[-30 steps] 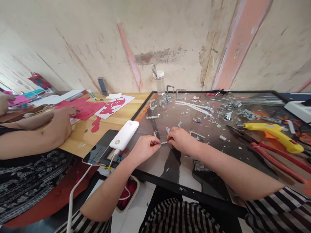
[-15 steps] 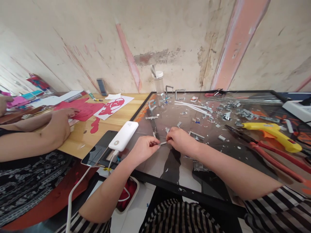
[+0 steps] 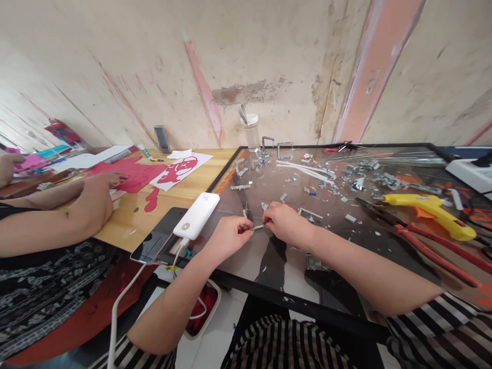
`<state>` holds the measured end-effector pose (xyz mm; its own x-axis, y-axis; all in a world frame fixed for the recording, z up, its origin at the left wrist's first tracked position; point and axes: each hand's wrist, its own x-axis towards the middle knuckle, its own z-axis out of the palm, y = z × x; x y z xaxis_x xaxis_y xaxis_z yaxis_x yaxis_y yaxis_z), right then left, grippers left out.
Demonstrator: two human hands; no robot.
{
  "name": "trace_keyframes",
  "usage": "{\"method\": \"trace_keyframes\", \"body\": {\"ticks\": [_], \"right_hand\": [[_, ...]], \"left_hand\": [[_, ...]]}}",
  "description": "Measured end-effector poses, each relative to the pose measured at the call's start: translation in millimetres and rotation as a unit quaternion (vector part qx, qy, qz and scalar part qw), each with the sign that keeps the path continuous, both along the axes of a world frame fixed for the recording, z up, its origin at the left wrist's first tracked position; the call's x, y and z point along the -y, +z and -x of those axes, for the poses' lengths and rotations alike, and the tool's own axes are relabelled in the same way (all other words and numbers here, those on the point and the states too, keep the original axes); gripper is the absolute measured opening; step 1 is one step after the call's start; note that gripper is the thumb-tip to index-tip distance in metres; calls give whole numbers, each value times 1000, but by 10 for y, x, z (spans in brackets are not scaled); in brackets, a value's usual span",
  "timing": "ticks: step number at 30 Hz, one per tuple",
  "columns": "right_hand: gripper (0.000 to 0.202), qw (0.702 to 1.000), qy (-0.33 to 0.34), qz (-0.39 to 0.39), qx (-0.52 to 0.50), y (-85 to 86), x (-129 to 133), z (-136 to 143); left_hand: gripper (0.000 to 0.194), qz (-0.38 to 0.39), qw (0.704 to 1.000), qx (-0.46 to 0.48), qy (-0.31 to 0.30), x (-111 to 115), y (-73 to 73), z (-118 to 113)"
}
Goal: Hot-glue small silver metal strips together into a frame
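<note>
the wearer's left hand and right hand meet over a dark, glossy tabletop with a black rim. a thin, pale grey strip, its material uncertain, spans the short gap between them. the left thumb and forefinger pinch one end; the right fingertips close on the other, though the right thumb is largely hidden. the remaining fingers curl inward, and how firmly they press cannot be told. holding both ends presumably steadies so slight a piece and leaves its middle exposed to view.

just beyond the right wrist lies a small, grey rectangular frame, near enough for easy comparison or reach. loose silvery-grey scraps and narrow white strips lie farther back, an arrangement that keeps the area before the body workable. at the right, a yellow plastic glue gun and long-nosed pliers with red handles lie side by side, the handles turned toward the wearer, probably for quick pickup. at the left, a white, rounded power bank rests partly on a dark, flat tablet-like device, its plugged white cable dropping clear of the tabletop.
</note>
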<state>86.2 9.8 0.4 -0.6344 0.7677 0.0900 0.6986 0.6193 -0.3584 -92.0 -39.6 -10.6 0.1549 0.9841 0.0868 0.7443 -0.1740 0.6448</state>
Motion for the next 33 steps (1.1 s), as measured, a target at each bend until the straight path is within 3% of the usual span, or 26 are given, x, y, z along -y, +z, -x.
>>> {"method": "trace_keyframes", "body": {"ticks": [7, 33], "right_hand": [[15, 1000, 5, -11, 13, 7, 12, 2], [15, 1000, -4, -19, 22, -4, 40, 0]], "left_hand": [[14, 1, 1000, -6, 10, 23, 54, -34], [15, -11, 1000, 1, -19, 15, 14, 32]]}}
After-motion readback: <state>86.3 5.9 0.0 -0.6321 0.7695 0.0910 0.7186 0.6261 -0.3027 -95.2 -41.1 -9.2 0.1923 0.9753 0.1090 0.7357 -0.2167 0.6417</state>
